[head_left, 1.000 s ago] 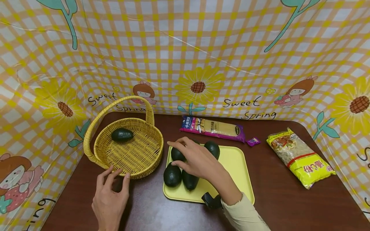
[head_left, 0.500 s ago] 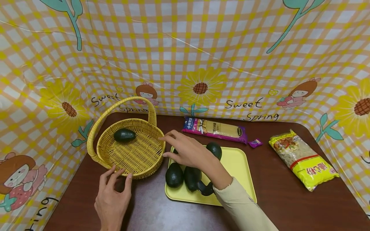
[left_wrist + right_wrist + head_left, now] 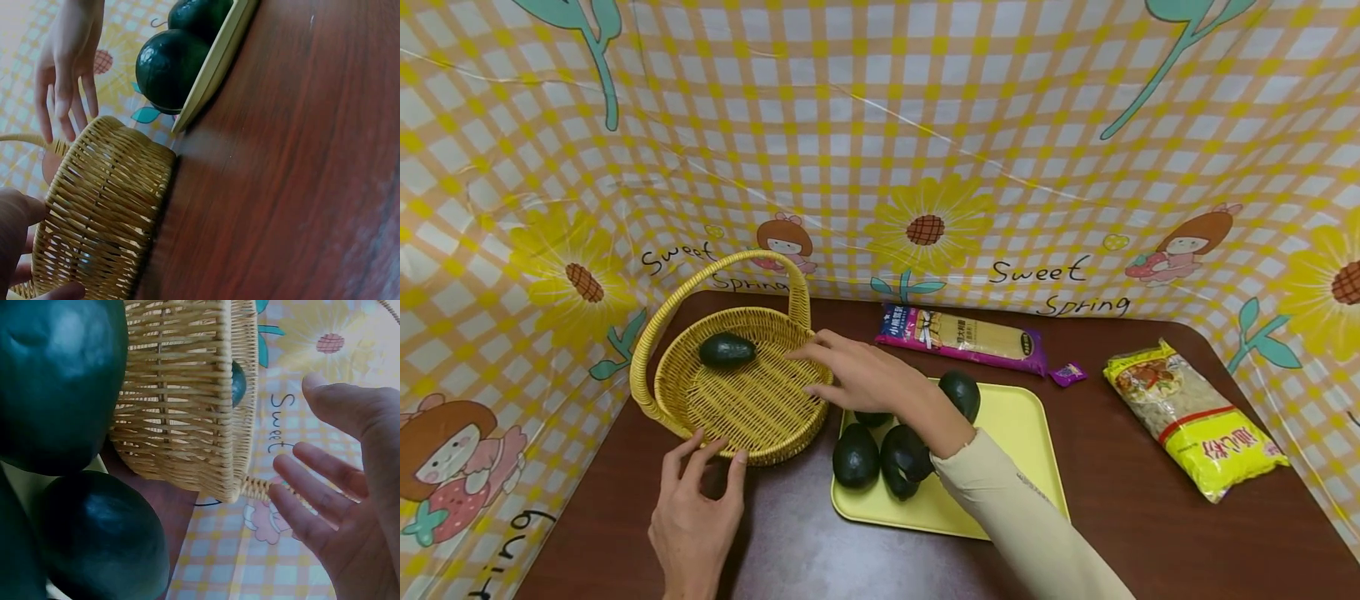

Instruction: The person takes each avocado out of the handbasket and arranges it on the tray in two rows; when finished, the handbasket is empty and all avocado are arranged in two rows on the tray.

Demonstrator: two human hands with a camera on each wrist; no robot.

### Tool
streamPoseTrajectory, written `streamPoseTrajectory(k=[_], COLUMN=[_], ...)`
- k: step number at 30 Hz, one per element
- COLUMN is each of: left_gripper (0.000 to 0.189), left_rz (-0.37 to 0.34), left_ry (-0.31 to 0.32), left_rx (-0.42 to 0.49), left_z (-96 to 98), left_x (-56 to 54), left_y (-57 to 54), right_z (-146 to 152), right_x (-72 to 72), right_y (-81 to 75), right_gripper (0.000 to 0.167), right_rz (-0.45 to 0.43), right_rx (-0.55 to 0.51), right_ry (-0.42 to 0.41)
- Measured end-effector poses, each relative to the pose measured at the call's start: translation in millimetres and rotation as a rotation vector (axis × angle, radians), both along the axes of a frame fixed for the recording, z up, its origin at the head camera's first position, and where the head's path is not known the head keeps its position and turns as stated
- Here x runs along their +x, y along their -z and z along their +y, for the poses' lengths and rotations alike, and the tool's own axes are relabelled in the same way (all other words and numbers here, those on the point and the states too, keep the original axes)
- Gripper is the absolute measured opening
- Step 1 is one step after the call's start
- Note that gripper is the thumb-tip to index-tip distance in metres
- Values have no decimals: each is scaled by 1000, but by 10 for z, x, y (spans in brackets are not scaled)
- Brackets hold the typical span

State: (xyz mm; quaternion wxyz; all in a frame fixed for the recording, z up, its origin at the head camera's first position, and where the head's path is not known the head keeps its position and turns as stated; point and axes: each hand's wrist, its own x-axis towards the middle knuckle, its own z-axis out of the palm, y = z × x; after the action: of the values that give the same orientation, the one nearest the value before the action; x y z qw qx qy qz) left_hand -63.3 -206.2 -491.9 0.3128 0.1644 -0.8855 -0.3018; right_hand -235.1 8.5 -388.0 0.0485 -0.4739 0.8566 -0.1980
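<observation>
My right hand [image 3: 868, 379] hovers over the right rim of the yellow wicker basket [image 3: 808, 421], holding nothing. In the right wrist view its fingers [image 3: 312, 503] are spread and relaxed. A dark green avocado [image 3: 727, 351] lies inside the basket at the back left. My left hand [image 3: 696, 517] is at the basket's near side, fingertips touching the rim, thumb apart from the fingers. The left wrist view shows those fingers against the woven wall. Several more avocados, one [image 3: 855, 457] at the front left, sit on the pale yellow tray [image 3: 1015, 450], partly hidden by my right arm.
A pack of noodles [image 3: 962, 337] lies behind the tray, with a small purple packet [image 3: 1067, 374] at its right end. A yellow bag of pasta [image 3: 1195, 421] lies at the right. The basket's tall handle [image 3: 662, 325] arches up. Checked cloth [image 3: 880, 125] walls in the brown table.
My right hand has moved left from above the avocados on the tray to over the basket's rim, with nothing in it. My left hand stays at the basket.
</observation>
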Motion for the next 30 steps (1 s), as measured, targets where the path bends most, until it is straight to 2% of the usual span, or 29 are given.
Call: streamPoseTrajectory(k=[14,30], left_gripper=[31,30], left_rz=[8,18], left_ry=[8,1], left_rx=[-3,1], left_z=[-9,-17], left_x=[3,-21], left_y=[-8,23], right_z=[-277,-574], right_x=[-376,-611], right_y=[61,59], right_gripper=[53,53], right_rz=[-99,-125], right_rx=[79,177], right_ry=[-41,-69])
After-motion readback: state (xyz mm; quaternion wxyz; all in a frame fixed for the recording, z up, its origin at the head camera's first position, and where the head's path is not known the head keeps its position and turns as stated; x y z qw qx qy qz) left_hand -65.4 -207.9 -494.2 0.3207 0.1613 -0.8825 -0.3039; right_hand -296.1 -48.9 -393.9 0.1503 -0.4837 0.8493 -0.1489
